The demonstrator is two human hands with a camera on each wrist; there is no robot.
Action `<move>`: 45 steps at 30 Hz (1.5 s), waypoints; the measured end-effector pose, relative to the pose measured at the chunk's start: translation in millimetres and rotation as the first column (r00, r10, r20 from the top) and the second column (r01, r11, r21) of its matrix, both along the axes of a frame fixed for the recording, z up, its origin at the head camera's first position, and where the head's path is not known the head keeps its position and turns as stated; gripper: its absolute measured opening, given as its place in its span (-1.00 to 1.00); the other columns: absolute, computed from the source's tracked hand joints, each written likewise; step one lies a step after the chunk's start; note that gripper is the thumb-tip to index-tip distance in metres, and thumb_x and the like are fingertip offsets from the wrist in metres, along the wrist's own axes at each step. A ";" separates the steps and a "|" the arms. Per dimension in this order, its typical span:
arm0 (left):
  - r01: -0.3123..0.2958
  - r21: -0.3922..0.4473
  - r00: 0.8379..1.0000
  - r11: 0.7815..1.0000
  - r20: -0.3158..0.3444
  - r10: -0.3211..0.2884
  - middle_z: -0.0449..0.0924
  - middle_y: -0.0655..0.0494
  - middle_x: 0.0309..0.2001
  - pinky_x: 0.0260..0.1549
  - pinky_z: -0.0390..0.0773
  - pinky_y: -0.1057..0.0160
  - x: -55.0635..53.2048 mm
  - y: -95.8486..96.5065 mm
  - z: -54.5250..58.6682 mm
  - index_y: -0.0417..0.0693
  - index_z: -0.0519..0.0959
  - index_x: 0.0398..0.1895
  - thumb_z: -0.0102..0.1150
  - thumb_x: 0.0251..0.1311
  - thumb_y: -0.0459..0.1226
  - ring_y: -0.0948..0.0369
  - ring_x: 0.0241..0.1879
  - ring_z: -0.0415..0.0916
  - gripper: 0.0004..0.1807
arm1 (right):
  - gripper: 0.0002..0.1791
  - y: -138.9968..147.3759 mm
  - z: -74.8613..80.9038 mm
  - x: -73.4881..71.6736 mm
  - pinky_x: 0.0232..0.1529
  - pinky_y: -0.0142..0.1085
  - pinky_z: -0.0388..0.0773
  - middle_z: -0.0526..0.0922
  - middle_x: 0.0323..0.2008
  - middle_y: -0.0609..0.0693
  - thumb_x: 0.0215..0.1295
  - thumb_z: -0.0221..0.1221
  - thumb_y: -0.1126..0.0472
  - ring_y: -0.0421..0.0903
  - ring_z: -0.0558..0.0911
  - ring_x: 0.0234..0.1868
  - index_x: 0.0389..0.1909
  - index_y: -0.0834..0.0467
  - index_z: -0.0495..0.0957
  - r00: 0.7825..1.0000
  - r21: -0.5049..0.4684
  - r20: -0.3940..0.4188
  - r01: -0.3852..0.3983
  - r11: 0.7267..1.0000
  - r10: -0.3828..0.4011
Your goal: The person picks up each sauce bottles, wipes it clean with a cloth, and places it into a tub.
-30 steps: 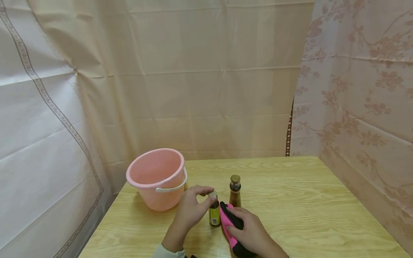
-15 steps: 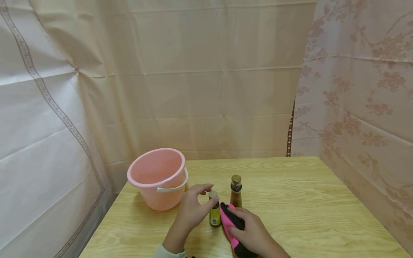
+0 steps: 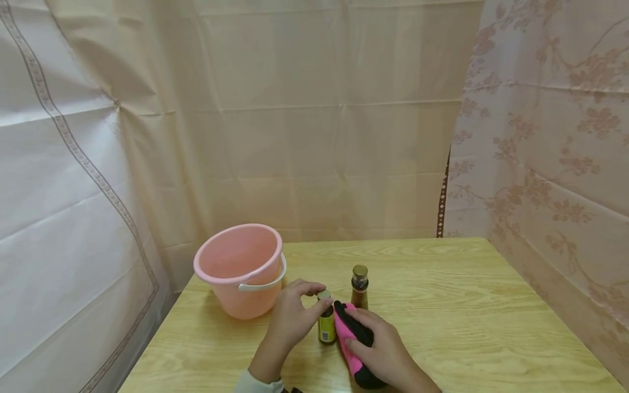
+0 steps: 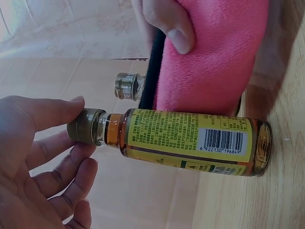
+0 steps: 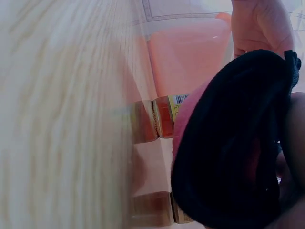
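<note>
Head view: left hand pinches a front bottle, right hand grips pink plush partly hiding a rear bottle, bucket near.

Pale curtains hang behind a wood-grain table.

Left grip pinches; right grip clasps.

The left grip and right grip are bare; a pale off-white sleeve ends at the left wrist, beside a small black piece, possibly a strap, barely in sight.
</note>
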State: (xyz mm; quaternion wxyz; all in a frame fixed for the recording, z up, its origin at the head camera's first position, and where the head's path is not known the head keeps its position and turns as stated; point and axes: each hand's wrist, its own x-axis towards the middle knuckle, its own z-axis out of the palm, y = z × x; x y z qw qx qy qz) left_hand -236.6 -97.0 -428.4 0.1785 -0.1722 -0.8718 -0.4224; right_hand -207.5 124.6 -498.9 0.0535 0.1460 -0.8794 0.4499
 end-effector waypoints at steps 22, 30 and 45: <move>0.044 -0.022 0.998 0.999 0.033 -0.044 0.74 0.27 -0.16 -0.06 0.59 0.15 1.0 -1.3 5.8 0.11 0.79 -0.01 0.41 0.26 -0.16 0.19 -0.08 0.67 -0.75 | -0.34 -5.0 10.8 4.1 0.16 -0.11 0.58 0.49 0.39 -0.23 0.23 0.46 -0.01 -0.09 0.54 0.34 0.33 -0.47 0.50 0.994 -0.107 -0.097 0.043 0.993 -0.053; 0.046 -0.050 0.998 0.998 0.042 -0.044 0.74 0.28 -0.13 -0.03 0.60 0.12 0.2 -1.8 4.8 0.11 0.78 0.03 0.40 0.27 -0.16 0.22 -0.05 0.67 -0.73 | -0.39 -4.3 8.1 2.4 0.25 0.08 0.52 0.52 0.39 -0.09 0.27 0.42 -0.07 0.04 0.52 0.38 0.36 -0.31 0.52 0.999 -0.073 -0.023 0.035 0.997 -0.037; 0.049 -0.029 0.998 0.998 0.034 -0.048 0.74 0.24 -0.09 0.01 0.59 0.06 0.4 -1.3 2.6 0.11 0.74 0.10 0.40 0.28 -0.16 0.23 -0.04 0.64 -0.67 | -0.36 1.0 -1.6 -3.0 0.25 0.14 0.51 0.57 0.33 -0.02 0.29 0.38 -0.06 0.09 0.54 0.34 0.40 -0.14 0.52 0.999 0.018 0.031 -0.013 1.000 0.012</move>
